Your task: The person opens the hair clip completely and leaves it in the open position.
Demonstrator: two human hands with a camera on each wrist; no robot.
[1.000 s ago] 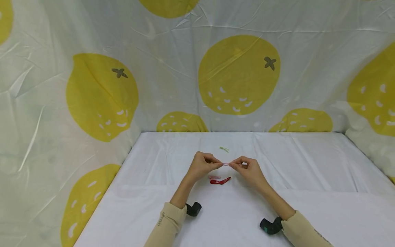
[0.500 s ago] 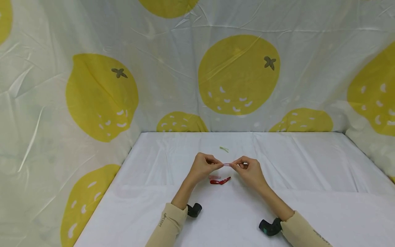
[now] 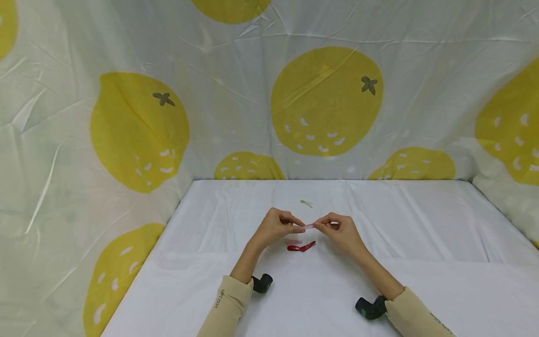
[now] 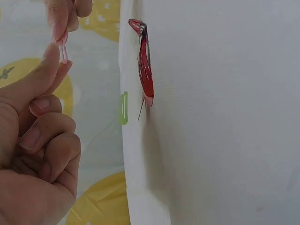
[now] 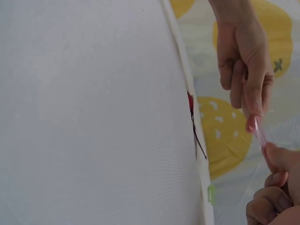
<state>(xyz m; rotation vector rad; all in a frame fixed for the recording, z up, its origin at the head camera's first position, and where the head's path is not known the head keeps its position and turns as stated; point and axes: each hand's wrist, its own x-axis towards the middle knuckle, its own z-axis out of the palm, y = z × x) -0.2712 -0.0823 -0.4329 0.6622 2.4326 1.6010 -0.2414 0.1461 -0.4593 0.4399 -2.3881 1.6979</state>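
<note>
Above the table, a small pink hair clip (image 3: 309,226) spans the gap between two hands. My right hand (image 3: 340,234) pinches its right end between thumb and forefinger. At its other end, the thumb and forefinger of my left hand (image 3: 273,228) lie on either side of the clip, their tips slightly apart, the other fingers curled. In the left wrist view the clip's rounded end (image 4: 64,57) shows between those fingertips. Below the hands a red hair clip (image 3: 301,247) lies bent on the cloth, with another pink hair clip (image 3: 293,242) right behind it.
Farther back on the white-covered table (image 3: 400,220) lies a green hair clip (image 3: 306,203). A lemon-print curtain (image 3: 236,107) rises along the table's back and sides. Black camera mounts (image 3: 263,283) stick out from both wrists.
My left thumb and forefinger have parted slightly at the tips, and the left end of the held clip sits a little lower. The clips on the table have stayed put.
</note>
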